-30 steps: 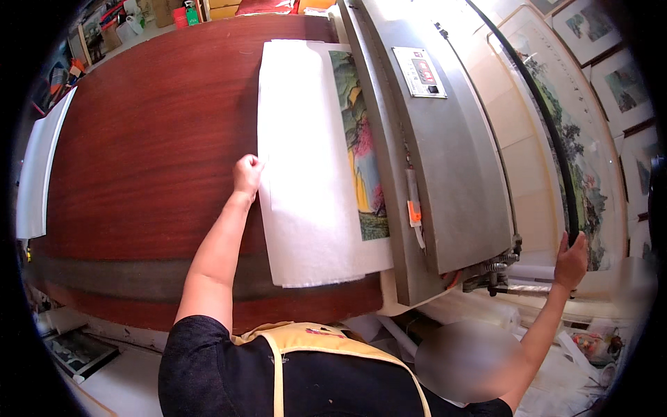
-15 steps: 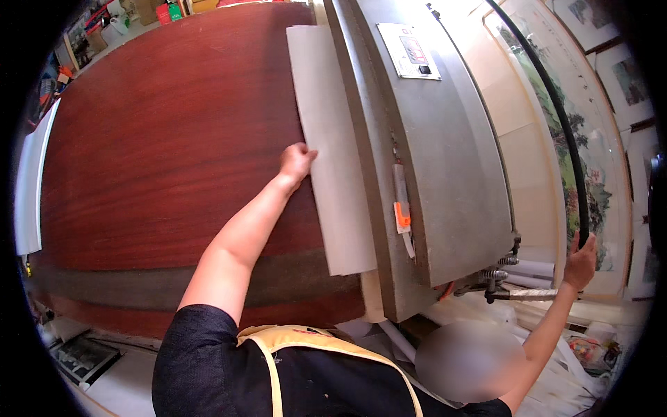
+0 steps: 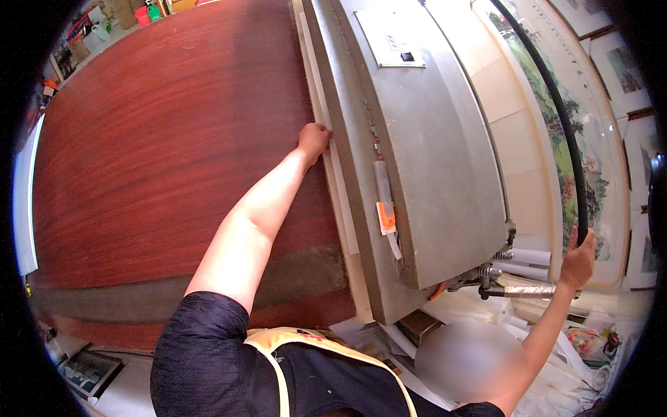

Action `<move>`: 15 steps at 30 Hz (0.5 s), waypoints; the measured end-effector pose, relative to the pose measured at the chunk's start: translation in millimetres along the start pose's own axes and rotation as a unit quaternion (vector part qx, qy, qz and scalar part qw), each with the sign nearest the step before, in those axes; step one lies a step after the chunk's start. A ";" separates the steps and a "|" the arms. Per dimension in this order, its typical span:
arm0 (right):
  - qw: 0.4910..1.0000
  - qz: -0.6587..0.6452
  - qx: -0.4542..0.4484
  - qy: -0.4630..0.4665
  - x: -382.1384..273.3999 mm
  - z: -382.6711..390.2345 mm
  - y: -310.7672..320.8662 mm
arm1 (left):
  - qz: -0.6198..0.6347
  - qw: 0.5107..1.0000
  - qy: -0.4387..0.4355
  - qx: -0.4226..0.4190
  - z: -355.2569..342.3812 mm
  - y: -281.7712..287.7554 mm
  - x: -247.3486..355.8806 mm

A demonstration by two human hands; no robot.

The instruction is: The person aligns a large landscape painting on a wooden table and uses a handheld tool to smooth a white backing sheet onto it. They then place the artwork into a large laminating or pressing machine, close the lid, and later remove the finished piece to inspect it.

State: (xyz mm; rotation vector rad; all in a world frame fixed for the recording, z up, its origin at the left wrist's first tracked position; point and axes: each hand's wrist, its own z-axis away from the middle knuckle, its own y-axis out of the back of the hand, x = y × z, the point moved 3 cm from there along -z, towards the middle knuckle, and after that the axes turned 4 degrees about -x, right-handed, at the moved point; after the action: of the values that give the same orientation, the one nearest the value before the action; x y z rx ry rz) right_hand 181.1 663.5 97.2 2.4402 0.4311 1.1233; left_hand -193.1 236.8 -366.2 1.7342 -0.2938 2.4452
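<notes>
My left hand (image 3: 315, 141) is closed at the edge of a pale sheet (image 3: 338, 174), its fingertips partly hidden there. Only a narrow strip of the sheet shows beside the grey metal press (image 3: 445, 160); the rest lies out of sight under it. My right hand (image 3: 578, 260) is wrapped around the lower end of a long, curved-looking black bar (image 3: 566, 118) to the right of the press. An orange and white cutter-like tool (image 3: 385, 215) hangs on the press's near face. A control panel (image 3: 390, 38) is fixed on top.
A wide red-brown wooden table (image 3: 174, 153) spreads left of the press, with a dark band (image 3: 278, 278) along its near side. Springs and a rod (image 3: 521, 292) stick out at the press's near right corner. A landscape painting (image 3: 604, 194) stands at the right.
My left hand has moved right, toward the press, and the pale sheet has slid under it, leaving a thin strip. My right hand stays on the black bar.
</notes>
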 end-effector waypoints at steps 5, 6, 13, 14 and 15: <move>0.979 -0.120 -0.154 -0.050 -20.0 -1.8 52.9 | 0.123 0.992 0.010 -0.007 10.7 14.6 6.0; 0.960 -0.175 -0.210 -0.064 -21.5 -4.0 68.3 | 0.162 0.987 0.011 0.005 16.7 20.0 17.3; 0.920 -0.281 -0.220 0.164 -48.3 16.5 136.3 | 0.080 0.987 -0.115 0.075 120.8 68.6 65.5; 0.902 -0.296 -0.260 0.178 -65.2 17.2 156.8 | 0.072 0.987 -0.120 0.075 145.6 79.1 67.7; 0.903 -0.309 -0.225 0.194 -77.1 25.3 164.6 | 0.048 0.984 -0.159 0.070 167.5 87.8 68.5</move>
State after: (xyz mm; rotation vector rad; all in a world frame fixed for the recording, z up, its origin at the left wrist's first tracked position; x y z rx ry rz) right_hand 169.4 481.0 113.6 1.5101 0.8804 1.2330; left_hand -81.0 112.1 -255.1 2.2240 -0.2483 2.2928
